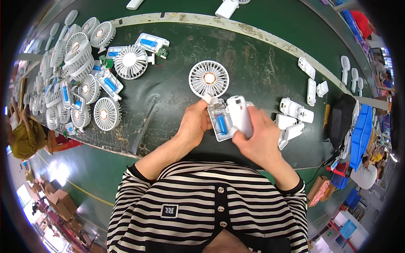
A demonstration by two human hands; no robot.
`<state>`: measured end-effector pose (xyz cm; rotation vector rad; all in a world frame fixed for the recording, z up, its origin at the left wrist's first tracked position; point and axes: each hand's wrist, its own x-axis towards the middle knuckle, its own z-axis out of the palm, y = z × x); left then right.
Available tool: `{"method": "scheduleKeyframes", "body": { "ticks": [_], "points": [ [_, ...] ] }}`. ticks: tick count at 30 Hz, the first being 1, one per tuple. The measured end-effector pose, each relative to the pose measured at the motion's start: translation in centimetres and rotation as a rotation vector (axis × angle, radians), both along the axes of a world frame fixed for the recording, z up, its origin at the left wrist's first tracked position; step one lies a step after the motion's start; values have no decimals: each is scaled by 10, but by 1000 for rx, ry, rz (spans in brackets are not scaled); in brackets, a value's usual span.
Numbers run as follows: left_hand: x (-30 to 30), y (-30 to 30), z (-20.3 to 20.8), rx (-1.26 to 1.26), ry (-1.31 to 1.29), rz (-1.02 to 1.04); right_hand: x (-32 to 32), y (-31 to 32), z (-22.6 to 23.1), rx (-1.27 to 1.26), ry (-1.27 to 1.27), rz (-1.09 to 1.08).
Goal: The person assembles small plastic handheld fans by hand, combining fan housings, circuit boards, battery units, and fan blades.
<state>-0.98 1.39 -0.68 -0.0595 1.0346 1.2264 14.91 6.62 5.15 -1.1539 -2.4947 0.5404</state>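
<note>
My left hand (195,122) is closed on a white handheld fan (198,86), thumb near its neck. The fan's round head points away from me. Its handle lies open, so a blue battery cell (221,125) and some small parts above it show inside. My right hand (263,139) grips a white handle cover (239,114), tilted beside the right edge of the open handle. Whether the cover touches the handle, I cannot tell. Part of the cover is hidden behind my right fingers.
Many white fans (85,88) are heaped at the left, some with open handles, batteries and green circuit boards (162,52). Several loose white covers (291,107) lie at the right, near a black bag (342,116). A pale strip (202,19) runs across the green work surface.
</note>
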Motion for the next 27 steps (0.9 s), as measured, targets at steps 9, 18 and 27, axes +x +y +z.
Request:
{"method": "scheduleKeyframes", "body": {
  "ticks": [9, 18, 27],
  "points": [
    [1, 2, 11, 69, -31, 26, -25, -11, -2, -45, -15, 90],
    [1, 1, 12, 81, -27, 5, -32, -11, -7, -22, -38, 92],
    [4, 3, 6, 32, 48, -6, -33, -10, -18, 10, -62, 107]
  ]
}}
